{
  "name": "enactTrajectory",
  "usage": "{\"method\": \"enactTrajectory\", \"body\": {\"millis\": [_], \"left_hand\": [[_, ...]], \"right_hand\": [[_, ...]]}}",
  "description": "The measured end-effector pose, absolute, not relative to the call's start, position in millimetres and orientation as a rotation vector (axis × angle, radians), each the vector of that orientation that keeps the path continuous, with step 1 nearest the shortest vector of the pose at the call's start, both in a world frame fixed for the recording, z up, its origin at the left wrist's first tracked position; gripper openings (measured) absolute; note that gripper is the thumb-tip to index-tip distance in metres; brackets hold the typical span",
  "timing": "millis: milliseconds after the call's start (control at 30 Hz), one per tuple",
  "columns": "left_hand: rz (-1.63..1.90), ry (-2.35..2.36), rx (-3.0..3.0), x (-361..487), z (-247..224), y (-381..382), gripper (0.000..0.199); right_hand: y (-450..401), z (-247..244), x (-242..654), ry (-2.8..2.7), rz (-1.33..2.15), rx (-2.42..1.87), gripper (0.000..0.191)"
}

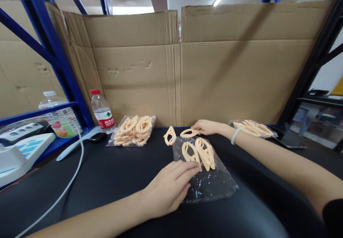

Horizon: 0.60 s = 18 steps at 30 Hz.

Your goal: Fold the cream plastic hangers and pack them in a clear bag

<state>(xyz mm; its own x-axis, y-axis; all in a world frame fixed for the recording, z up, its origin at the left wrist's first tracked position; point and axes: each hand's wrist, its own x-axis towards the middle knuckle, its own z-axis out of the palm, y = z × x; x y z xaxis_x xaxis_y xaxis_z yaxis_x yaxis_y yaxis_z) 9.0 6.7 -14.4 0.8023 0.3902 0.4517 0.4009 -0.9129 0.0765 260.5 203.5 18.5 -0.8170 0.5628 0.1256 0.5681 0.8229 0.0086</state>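
Note:
A clear plastic bag [214, 188] lies flat on the black table. Two beige plastic pieces, shaped like folded hangers, show in or on it: an oval one [187, 151] and a thicker one [205, 154] beside it. My left hand [171, 186] rests on the bag's left side, fingers stretched out, fingertips at the oval piece's lower end. Beyond the bag, my right hand [207, 126] has its fingers closed on the end of another beige folded hanger [189, 133], which lies low over the table. One more loose hanger [169, 136] lies left of it.
A filled bag of beige pieces [135, 131] sits back left, another filled bag [253, 128] back right. Nearby stand a red-capped water bottle [103, 113] and a white cable [77, 170]. Cardboard [139, 66] walls the back; a dark flat device [291, 140] lies right.

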Motion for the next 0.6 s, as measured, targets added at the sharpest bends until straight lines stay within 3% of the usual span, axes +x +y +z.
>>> {"method": "enactTrajectory", "body": {"millis": [100, 367, 600], "left_hand": [[-0.746, -0.633, -2.953, 9.1, -14.8, 7.1, 0.048], [-0.784, -0.624, -2.945, 10.9, -15.4, 7.5, 0.046], [-0.802, -0.629, -2.941, 12.4, -17.1, 9.4, 0.046]], "right_hand": [[179.5, 8.8, 288.7, -2.783, -0.171, -1.067, 0.019], [72.9, -24.5, 343.8, -2.442, -0.471, -1.458, 0.043], [-15.4, -22.0, 351.2, -2.622, -0.379, -1.179, 0.038]]}}
